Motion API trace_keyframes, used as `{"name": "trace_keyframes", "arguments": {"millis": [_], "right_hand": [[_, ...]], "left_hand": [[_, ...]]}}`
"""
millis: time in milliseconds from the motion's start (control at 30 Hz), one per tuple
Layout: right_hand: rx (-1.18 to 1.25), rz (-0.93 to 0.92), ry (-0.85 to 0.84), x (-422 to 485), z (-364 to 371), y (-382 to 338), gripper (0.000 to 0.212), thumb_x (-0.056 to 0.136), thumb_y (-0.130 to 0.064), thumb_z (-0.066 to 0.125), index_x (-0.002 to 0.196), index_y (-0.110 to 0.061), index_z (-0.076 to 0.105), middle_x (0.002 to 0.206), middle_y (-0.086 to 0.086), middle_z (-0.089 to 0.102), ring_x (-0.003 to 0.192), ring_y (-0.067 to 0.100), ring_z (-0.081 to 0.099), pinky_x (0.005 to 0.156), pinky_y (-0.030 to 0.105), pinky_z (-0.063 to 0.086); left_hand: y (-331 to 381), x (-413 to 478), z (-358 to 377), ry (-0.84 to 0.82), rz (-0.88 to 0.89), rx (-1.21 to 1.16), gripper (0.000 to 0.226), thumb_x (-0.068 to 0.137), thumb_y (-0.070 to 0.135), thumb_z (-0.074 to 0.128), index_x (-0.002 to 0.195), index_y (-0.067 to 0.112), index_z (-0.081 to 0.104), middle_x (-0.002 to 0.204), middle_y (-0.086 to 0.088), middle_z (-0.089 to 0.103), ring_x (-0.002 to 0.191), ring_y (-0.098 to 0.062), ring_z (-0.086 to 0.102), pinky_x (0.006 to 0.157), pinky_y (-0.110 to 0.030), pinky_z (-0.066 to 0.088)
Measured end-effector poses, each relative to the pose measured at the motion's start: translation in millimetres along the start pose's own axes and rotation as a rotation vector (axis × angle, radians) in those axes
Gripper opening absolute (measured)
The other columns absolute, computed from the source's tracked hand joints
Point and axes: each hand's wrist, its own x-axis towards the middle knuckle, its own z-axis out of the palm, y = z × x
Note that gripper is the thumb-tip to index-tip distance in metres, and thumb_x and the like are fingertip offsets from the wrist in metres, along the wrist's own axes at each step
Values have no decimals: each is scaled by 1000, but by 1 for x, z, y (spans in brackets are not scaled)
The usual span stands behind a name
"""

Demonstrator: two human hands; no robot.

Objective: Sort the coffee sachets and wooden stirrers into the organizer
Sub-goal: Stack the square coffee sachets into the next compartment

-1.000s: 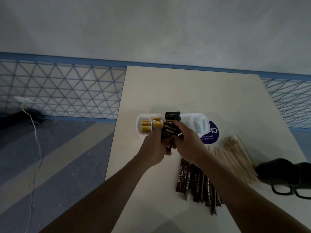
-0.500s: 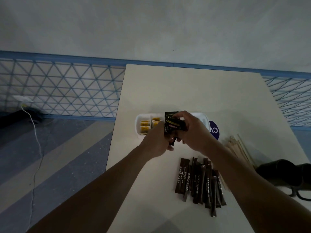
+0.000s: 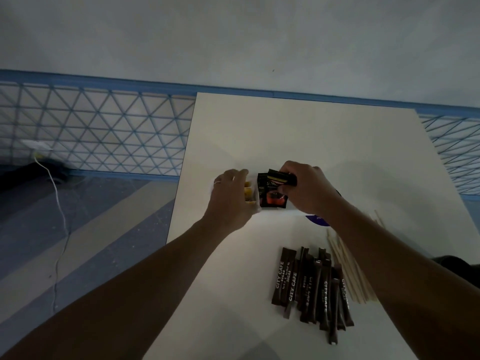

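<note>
Holding black coffee sachets [image 3: 272, 189] upright over a white organizer [image 3: 255, 207] on a pale table [image 3: 298, 131].

Right hand [image 3: 307, 189] is closed around the sachets; left hand [image 3: 230, 194] curls over the organizer's left end, beside yellow packets [image 3: 248, 189]. Brown sugar sticks [image 3: 310, 287] and wooden stirrers [image 3: 349, 268] lie nearer the person.

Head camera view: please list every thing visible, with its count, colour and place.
table: one, cream, centre
organizer: one, white, under both hands
coffee sachets: several, black, standing in the organizer
yellow packets: a few, organizer's left compartment
sugar sticks: many, brown, near table edge
wooden stirrers: many, pale, right of the sticks
purple sticker: one, behind right wrist
cable: one, white, on floor
left hand: on the organizer's left end
right hand: gripping sachets
</note>
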Motion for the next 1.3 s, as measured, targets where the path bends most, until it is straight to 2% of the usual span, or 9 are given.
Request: {"name": "trace_keyframes", "arguments": {"millis": [167,300,667,800,867,967,1067,1200,1300], "right_hand": [[-67,-19,-46,8,8,-3,28,90,-12,63,117,-20,61,102,5,66,87,22,54,59,26,38],[-68,-32,-86,14,17,-5,34,85,-6,63,116,-20,61,98,6,64,85,26,59,62,30,47],[-251,-62,-119,11,39,1,36,78,-9,66,111,-23,62,94,10,67,82,33,63,71,43,58],[-191,-88,-67,9,33,1,42,77,-10,72,116,-21,63,96,5,69,83,28,64,70,39,57],[-160,-94,-36,11,25,1,32,79,-12,75,108,-20,67,97,2,70,83,23,63,68,33,54],[-149,-118,-33,13,19,-1,23,81,-8,74,101,-19,69,97,3,69,84,23,63,69,35,57],[-155,-166,15,13,23,0,20,79,-1,71,92,-15,66,91,3,69,78,23,60,61,30,50],[-165,-220,63,16,32,5,24,73,6,69,86,-13,61,85,4,66,73,27,60,62,38,54],[-155,-257,87,17,34,9,29,73,9,68,93,-11,64,88,6,65,72,27,60,59,36,53]], "left_hand": [[-8,12,12,-76,-2,183,95,75,46,76,149,15,26,155,-11,28,145,-41,16,117,-52,20],[-7,18,16,-114,-24,243,103,73,49,77,152,17,20,160,-8,19,147,-41,5,118,-53,12],[-8,23,15,-133,-13,234,101,72,46,80,150,13,25,157,-5,25,148,-39,8,119,-53,10],[-8,24,14,-139,-11,230,100,74,46,79,151,13,24,157,-5,24,148,-39,7,119,-52,9],[-9,25,15,-144,-12,238,101,73,47,79,151,13,24,157,-5,25,148,-39,8,119,-53,11],[-9,25,15,-143,-6,247,100,72,48,80,149,13,26,155,-5,28,147,-39,11,119,-53,13],[-9,26,16,-141,-3,244,100,71,47,80,149,13,27,155,-5,29,147,-39,11,119,-53,12],[-10,27,15,-144,-5,226,101,71,46,81,149,13,27,155,-5,29,147,-40,10,119,-55,10],[-10,27,16,-141,-1,221,101,70,46,81,149,14,28,155,-4,29,147,-40,10,119,-55,10]]}}
